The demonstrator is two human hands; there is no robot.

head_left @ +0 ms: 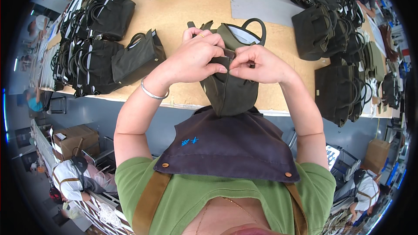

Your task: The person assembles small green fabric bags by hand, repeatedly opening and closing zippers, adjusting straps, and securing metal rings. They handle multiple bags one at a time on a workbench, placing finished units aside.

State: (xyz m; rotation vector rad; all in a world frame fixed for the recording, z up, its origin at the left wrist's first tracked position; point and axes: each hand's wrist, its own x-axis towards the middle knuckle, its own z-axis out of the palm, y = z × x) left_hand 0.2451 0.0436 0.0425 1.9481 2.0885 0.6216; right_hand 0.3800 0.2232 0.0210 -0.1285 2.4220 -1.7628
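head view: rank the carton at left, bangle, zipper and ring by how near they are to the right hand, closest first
From the right hand:
1. zipper, right beside it
2. ring, on the left hand
3. bangle, on that hand's wrist
4. carton, far left

Prob. dk olive-grn bag
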